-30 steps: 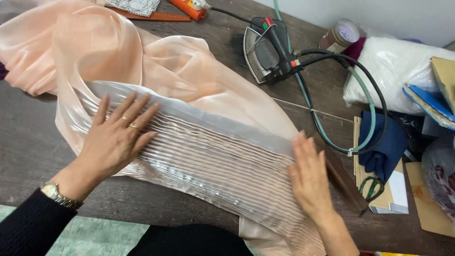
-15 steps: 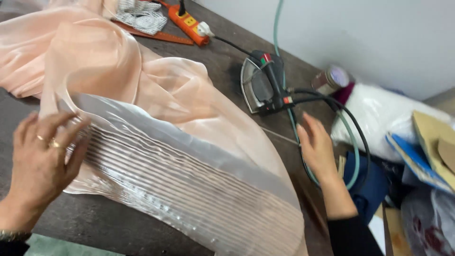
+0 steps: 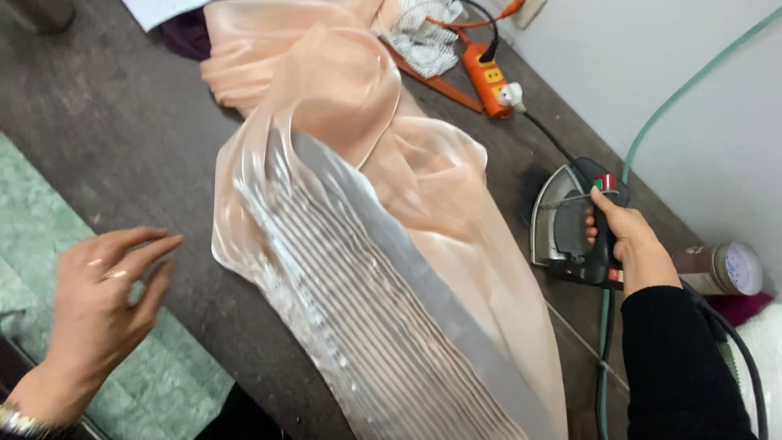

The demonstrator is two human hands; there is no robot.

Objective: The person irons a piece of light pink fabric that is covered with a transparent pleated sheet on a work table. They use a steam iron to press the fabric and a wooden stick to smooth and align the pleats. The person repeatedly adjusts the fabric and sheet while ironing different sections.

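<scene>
Entry, taken with the pleated peach fabric [image 3: 366, 269] as landmark, spread lengthwise across the dark worktable [image 3: 122, 138];

1. Pleated peach fabric: sheer, its near half pressed into fine parallel folds, sandwiched with a grey paper strip [image 3: 423, 301] that I judge is there to hold the pleats in shape; its far half lies loose and bunched.

2. My right hand [image 3: 627, 236]: to the right of the fabric, fingers wrapped closed round the handle of the steam iron [image 3: 574, 224]; the iron rests on the table just beside the fabric's right edge, tilted up on its side so the soleplate faces the cloth rather than the wood, I judge to keep heat off the surface.

3. My left hand [image 3: 102, 297]: well to the left of the fabric, off it and holding nothing, fingers apart and loosely curled, a ring showing; it hovers over the table edge.

4. Green hose [image 3: 676, 98] and black cable [image 3: 737, 350]: run from the iron, right of the fabric, kept clear of the cloth.

5. Orange power strip [image 3: 486, 79]: beyond the fabric's far right, a white plug [image 3: 511, 96] seated in it.

6. Spray can [image 3: 721, 269]: lying right of the iron, farthest from the fabric.

7. Green floor tiles [image 3: 49, 220]: left of the table, below the fabric side.
</scene>
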